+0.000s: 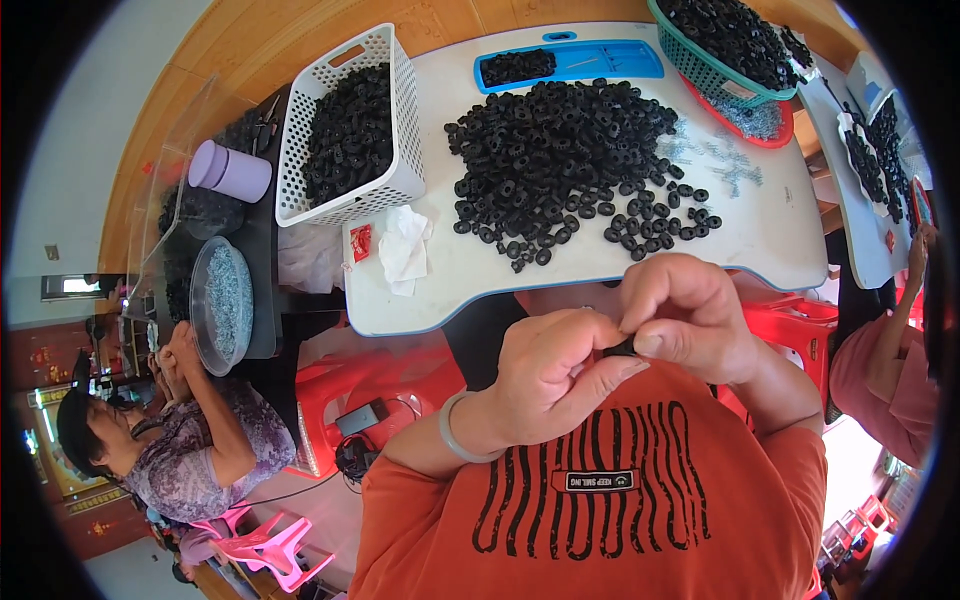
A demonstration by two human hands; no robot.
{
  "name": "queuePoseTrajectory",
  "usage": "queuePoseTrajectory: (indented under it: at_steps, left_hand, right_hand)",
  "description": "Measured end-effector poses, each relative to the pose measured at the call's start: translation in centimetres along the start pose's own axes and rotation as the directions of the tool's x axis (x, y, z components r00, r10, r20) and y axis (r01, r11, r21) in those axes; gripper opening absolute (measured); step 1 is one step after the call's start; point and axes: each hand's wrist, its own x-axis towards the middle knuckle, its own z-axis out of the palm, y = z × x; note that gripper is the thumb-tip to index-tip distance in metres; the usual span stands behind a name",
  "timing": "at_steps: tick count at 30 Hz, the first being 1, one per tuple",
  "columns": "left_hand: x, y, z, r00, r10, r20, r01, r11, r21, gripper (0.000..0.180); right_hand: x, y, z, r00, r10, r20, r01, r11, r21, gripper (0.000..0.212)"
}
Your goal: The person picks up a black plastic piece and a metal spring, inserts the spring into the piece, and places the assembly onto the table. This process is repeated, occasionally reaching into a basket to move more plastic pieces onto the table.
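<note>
My left hand (555, 375), with a pale bangle at its wrist, is closed in a pinch in front of my chest. My right hand (690, 325) meets it there, thumb and forefinger pressed together. Between the fingertips of both hands sits a small black part (622, 347), mostly covered by the fingers. Just beyond my hands, a big heap of small black oval rings (560, 150) spreads over the white table (420, 305). Several rings lie loose along the heap's near edge. Small clear pieces (735, 170) are scattered right of the heap.
A white perforated basket (405, 165) of black parts stands at left, beside a crumpled tissue (403, 250). A blue tray (625, 60) lies at the back; a green basket (700, 60) rests over a red tray (783, 130). Co-workers sit at left (200, 440) and right (885, 365).
</note>
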Motion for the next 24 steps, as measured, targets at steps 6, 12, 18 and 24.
queuePoseTrajectory:
  at_steps: [6, 12, 18, 24]
  left_hand:
    - [0.2, -1.0, 0.6, 0.989, 0.146, -0.021, -0.144, 0.986, 0.088, 0.015]
    - [1.2, -1.0, 1.6, 0.968, 0.243, -0.060, -0.230, 0.958, 0.173, 0.014]
    - [1.0, -0.9, 1.6, 0.968, 0.236, -0.082, -0.222, 0.964, 0.144, 0.016]
    - [1.1, -0.2, 0.7, 0.977, 0.130, -0.168, -0.116, 0.989, 0.092, 0.014]
  right_hand:
    - [-0.9, 1.2, -1.6, 0.925, 0.371, 0.079, -0.377, 0.922, 0.091, 0.035]
    - [-1.3, 3.0, -0.9, 0.981, 0.189, 0.048, -0.195, 0.948, 0.250, 0.024]
    - [-1.3, 2.2, 1.2, 0.994, 0.101, -0.044, -0.079, 0.932, 0.353, 0.013]
    - [-0.9, 2.4, 1.3, 0.990, 0.136, -0.036, -0.110, 0.907, 0.407, 0.020]
